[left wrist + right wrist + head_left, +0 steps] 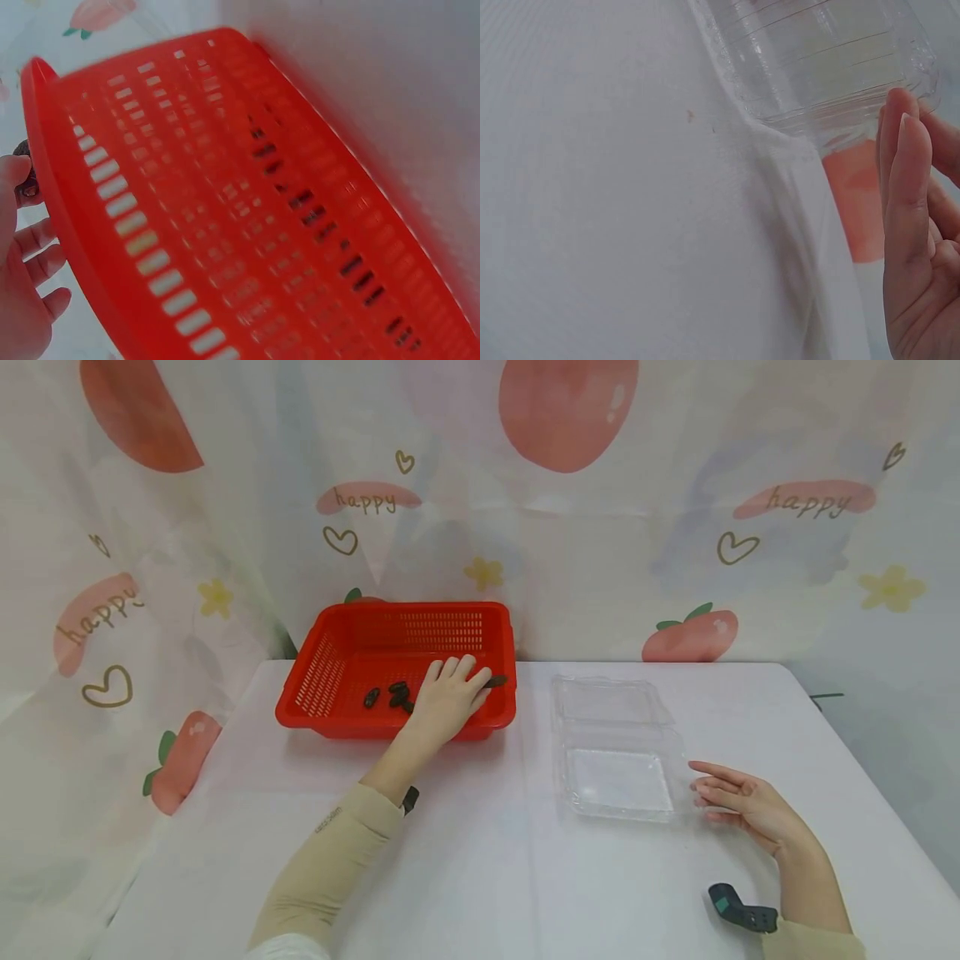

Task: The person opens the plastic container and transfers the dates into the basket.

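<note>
My left hand [447,697] is inside the red basket [337,635], lying over its near right corner, and a dark piece [497,681] is pinched at my fingertips, its long axis running left to right along the rim. The other dark pieces [397,693] lie just left of that hand on the basket floor. My right hand [742,806] rests open on the desk [480,860], fingers straight and just beside the right edge of the clear box [618,777], which lies open to the right of the basket.
</note>
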`<state>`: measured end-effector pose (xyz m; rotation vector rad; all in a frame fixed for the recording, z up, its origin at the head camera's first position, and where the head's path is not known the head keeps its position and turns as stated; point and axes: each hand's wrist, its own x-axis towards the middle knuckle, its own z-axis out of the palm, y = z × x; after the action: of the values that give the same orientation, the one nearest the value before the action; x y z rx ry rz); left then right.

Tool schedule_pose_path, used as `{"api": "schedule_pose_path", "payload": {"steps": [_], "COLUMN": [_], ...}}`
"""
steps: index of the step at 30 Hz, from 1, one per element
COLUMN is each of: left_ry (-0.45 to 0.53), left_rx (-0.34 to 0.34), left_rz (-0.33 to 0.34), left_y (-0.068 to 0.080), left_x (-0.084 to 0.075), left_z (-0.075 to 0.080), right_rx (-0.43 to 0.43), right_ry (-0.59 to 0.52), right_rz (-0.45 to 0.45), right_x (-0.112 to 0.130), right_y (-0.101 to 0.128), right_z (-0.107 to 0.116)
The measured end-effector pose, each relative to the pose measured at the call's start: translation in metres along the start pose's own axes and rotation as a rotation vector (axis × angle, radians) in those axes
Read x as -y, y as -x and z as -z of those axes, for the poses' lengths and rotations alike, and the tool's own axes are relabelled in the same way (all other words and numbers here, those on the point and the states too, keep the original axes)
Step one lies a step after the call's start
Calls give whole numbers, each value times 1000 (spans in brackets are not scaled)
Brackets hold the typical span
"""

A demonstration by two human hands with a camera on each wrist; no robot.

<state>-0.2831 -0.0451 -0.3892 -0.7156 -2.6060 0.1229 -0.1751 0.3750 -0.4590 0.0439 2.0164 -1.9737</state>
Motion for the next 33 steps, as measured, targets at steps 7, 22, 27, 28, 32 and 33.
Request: {"api": "schedule_pose_path", "payload": {"steps": [7, 22, 27, 28, 32, 33], "left_ry": [43, 111, 136, 139, 152, 152], "left_rx": [6, 121, 176, 186, 226, 238], "left_rz": [89, 312, 385, 397, 441, 449], "left_y": [12, 40, 46, 47, 52, 53], "left_x": [38, 105, 120, 123, 134, 137], "left_z": [-5, -13, -14, -15, -18, -19], "right_rx": [-13, -16, -12, -12, -12, -12], "right_ry": [-3, -8, -9, -9, -4, -4], "right_rz": [-25, -33, -29, -28, -24, -24], "right_x": [-1, 1, 1, 1, 1, 1], "right_y": [-1, 0, 0, 0, 0, 0], "right_z": [2, 1, 0, 0, 0, 0]}}
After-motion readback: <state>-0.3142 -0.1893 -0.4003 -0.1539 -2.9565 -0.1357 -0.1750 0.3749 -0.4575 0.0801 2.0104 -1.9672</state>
